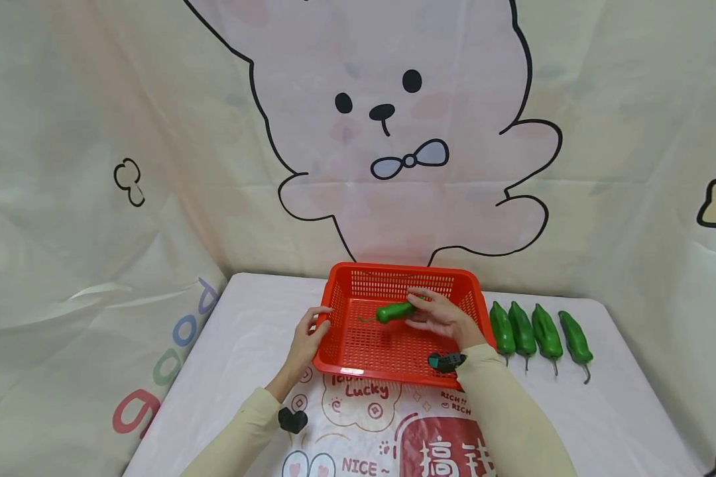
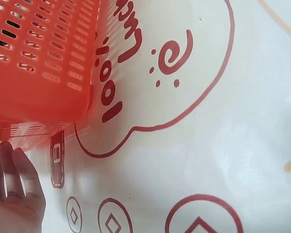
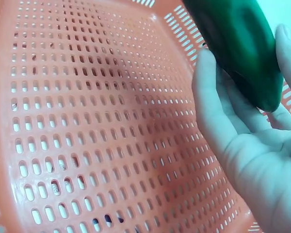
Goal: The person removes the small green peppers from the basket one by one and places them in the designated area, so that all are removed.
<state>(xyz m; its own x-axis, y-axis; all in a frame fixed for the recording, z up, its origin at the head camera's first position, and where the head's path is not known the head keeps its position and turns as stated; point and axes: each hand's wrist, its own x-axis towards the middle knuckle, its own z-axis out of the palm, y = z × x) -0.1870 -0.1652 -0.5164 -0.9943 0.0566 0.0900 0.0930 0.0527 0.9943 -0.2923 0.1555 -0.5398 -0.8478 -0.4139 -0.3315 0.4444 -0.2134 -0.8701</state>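
A red plastic basket (image 1: 358, 371) with slotted walls stands on the table. Over its inside, my right hand (image 1: 438, 318) grips a green pepper (image 1: 394, 311) by its blunt end, the thin stem pointing left. In the right wrist view the green pepper (image 3: 242, 48) lies between thumb and fingers (image 3: 208, 82), above the basket's slotted floor (image 3: 87, 107). My left hand (image 1: 305, 338) is at the basket's left rim, fingertips at the edge. The left wrist view shows the fingers (image 2: 26, 174) held straight against the basket's outer wall (image 2: 34, 97).
Several green peppers (image 1: 547, 331) lie in a row on the table to the right of the basket, stems toward me. The white tablecloth (image 1: 256, 298) carries red printed drawings and lettering. A cloth backdrop (image 1: 358, 199) with a cartoon animal rises behind the table.
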